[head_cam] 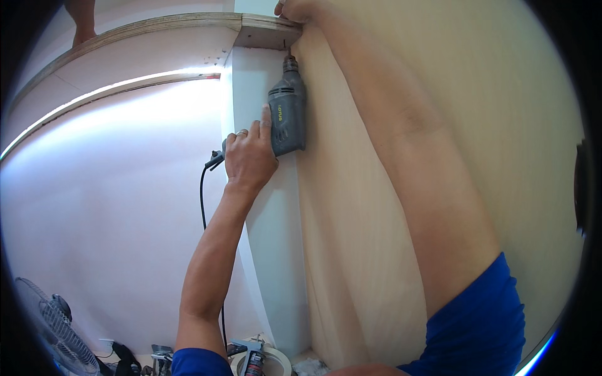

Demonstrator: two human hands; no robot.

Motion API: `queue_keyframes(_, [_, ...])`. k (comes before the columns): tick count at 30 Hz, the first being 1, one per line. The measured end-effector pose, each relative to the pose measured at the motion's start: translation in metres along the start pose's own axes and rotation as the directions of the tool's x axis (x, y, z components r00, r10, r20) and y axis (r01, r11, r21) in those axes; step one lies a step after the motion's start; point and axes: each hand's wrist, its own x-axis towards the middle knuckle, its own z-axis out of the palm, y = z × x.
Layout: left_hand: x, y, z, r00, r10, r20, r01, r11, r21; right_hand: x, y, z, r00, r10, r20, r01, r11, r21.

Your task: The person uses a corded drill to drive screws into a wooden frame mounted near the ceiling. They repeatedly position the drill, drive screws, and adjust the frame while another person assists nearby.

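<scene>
My left hand (251, 152) grips the handle of a dark grey corded power drill (288, 115), one finger lying along its housing. The drill points upward, and its bit reaches the underside of a plywood shelf (270, 35) at the corner by the wood-grain panel. Whether the bit has entered the wood cannot be told. My right arm stretches up along the panel, and my right hand (301, 9) is at the shelf's end, partly cut off by the picture's top edge. The black cord (202, 197) hangs from the drill's handle down behind my left forearm.
A wood-grain panel (508, 141) stands close on the right. A lit strip (117, 87) runs under the shelf at the left. Another person's limb (83, 23) shows above the shelf. Low down are a fan (66, 329), a caulking gun (251, 357) and a round white ring-shaped object (281, 359).
</scene>
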Motion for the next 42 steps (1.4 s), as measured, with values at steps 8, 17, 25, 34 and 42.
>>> queue_keyframes(8, [-0.003,-0.004,0.008,0.996,0.013,-0.084,-0.011,0.999,0.031,-0.002,-0.004,0.004,1.0,-0.015,0.011,0.015,1.0,0.008])
queue_keyframes(17, [-0.001,-0.005,0.008,0.995,0.014,-0.099,-0.012,1.0,0.022,-0.008,-0.004,0.006,1.0,-0.023,0.007,0.023,1.0,0.012])
queue_keyframes(25, [-0.001,-0.004,0.008,0.998,-0.015,-0.055,0.015,1.0,0.011,-0.009,-0.004,0.01,0.999,-0.034,0.02,0.034,0.999,0.013])
queue_keyframes(34, [0.0,-0.004,0.007,0.999,-0.028,-0.016,0.029,0.998,0.051,-0.013,-0.004,0.01,0.999,-0.043,0.023,0.043,0.999,0.012])
queue_keyframes(42, [0.0,-0.004,0.01,0.999,-0.044,-0.005,0.044,0.999,0.025,-0.017,-0.004,0.012,0.998,-0.051,0.027,0.051,0.999,0.006])
